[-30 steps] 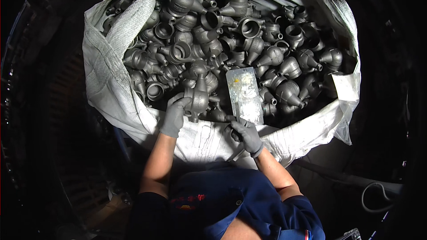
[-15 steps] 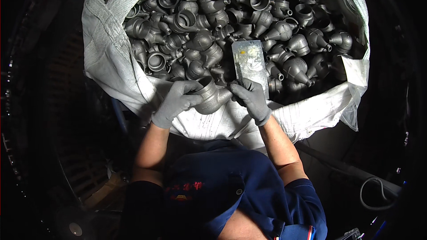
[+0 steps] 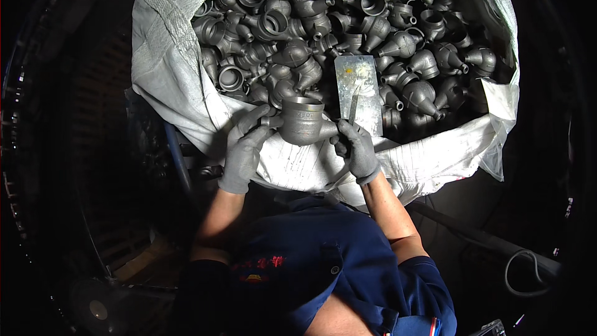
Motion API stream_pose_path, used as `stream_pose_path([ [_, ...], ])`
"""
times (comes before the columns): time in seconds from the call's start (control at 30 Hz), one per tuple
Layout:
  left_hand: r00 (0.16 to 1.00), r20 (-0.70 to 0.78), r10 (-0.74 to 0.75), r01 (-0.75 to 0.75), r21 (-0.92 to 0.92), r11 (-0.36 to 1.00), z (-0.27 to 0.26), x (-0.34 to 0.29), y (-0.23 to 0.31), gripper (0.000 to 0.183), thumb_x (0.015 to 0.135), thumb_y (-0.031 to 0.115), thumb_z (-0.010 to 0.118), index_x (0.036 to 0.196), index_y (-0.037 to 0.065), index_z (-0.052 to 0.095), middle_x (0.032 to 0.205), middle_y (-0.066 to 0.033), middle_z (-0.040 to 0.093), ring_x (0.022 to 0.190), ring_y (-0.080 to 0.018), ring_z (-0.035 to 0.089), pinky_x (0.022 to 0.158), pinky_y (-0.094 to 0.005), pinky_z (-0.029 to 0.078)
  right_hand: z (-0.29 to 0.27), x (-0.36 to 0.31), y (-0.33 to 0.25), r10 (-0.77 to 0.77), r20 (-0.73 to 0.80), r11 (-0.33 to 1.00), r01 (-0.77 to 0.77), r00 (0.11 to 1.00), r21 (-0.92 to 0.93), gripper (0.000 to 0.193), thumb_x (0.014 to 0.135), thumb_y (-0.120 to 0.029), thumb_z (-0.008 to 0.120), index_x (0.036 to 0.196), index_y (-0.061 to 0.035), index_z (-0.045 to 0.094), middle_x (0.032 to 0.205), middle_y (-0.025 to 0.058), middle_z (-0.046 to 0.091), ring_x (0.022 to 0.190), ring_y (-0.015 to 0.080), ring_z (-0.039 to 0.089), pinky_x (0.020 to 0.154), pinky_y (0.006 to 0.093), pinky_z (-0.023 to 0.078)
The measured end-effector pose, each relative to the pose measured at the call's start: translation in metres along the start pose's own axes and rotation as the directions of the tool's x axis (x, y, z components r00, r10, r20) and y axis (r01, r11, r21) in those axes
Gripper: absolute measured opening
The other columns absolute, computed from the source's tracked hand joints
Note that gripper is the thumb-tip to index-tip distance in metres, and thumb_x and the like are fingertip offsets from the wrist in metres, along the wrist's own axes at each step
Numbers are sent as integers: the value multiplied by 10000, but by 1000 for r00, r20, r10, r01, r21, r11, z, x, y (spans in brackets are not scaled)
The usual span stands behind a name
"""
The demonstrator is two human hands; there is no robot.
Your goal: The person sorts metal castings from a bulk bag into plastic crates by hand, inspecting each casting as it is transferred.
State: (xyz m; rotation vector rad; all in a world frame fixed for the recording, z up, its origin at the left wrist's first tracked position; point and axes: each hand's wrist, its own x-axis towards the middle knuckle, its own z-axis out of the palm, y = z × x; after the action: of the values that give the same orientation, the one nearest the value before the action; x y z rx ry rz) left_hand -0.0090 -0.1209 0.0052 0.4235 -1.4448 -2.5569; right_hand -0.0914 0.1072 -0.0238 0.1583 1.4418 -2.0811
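Note:
A grey cast-metal fitting [image 3: 301, 126] is held over the near rim of the sack, its wide threaded mouth turned up. My left hand [image 3: 244, 149], in a grey glove, grips the short stub on its left side. Beside the right-hand stub is my gloved right hand [image 3: 356, 152], closed on a narrow flat metal tool that looks like a file [image 3: 354, 107]; its blade points away from me. Whether the right fingers also touch the stub is hard to tell. Behind the tool a flat metal plate [image 3: 360, 81] leans on the heap of similar castings [image 3: 286, 56].
A big white woven sack [image 3: 165, 81] holds the heap, its rim folded down towards me. Clear plastic [image 3: 497, 130] hangs at its right. A bar [image 3: 485, 230] and a looped grey cable [image 3: 511, 274] lie at lower right; a blue bar [image 3: 177, 155] stands at left.
The fitting has been turned so its mouth faces up and both side stubs show. My left hand has shifted from its mouth to the left stub. The tool's blade now shows more plainly.

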Motion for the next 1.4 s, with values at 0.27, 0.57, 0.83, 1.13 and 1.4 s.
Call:
stream_pose_path([
  [0.27,996,46,77,-76,-21,997,1,-5,2,400,847,-52,513,1247,-59,487,1171,-139,565,1019,-239,602,960,-349,444,2,-6,5,-2,69,1000,4,998,-20,305,957,-253,497,1147,-20,551,709,48,585,520,51,414,477,181,336],
  [0.57,993,63,103,-87,-226,970,-20,-1,-11,421,850,-76,475,1270,-38,486,1191,-141,560,1026,-216,597,986,-351,434,11,-20,-1,-2,104,990,17,995,-139,338,927,-250,522,1159,-6,548,722,39,580,526,46,409,480,189,340],
  [0.83,982,78,169,-154,-172,973,-9,-2,-2,405,866,-38,499,1271,-28,494,1221,-135,554,1072,-205,575,1019,-380,400,13,-22,13,100,192,990,-116,976,78,253,941,-285,498,976,-36,531,695,28,531,501,48,379,443,183,306],
  [1.13,981,61,183,-177,-86,980,-10,0,-3,478,855,30,523,1323,-19,437,1295,-149,510,1184,-197,485,1037,-314,338,10,-23,28,228,230,953,-265,946,145,313,965,-385,449,949,-77,505,603,26,457,442,69,344,392,196,249],
  [1.4,974,-49,221,-220,34,975,-4,-7,13,422,847,-23,565,1265,-26,509,1155,-83,587,989,-121,545,909,-254,425,13,-24,33,222,172,975,-214,960,-63,362,979,-374,420,944,-37,546,611,40,513,433,71,353,403,198,280],
])
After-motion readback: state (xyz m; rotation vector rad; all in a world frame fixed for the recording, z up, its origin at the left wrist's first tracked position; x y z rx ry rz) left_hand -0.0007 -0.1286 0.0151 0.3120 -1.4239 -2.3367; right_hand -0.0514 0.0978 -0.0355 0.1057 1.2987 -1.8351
